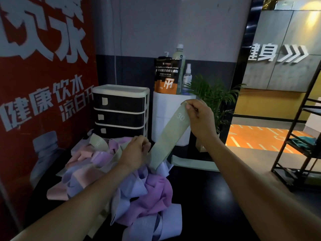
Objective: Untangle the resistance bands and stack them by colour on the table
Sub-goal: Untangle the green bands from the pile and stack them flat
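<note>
A green band [171, 134] marked "30" is pinched at its upper end between the fingers [188, 106] of the right hand [199, 119] and is held taut down to the left hand [134, 151], whose curled fingers grip its lower part; beneath those fingers a tangled heap of pink, purple and lilac bands [139, 186] is spread on the dark table [217, 197]

Dim, soft, warm light at right
</note>
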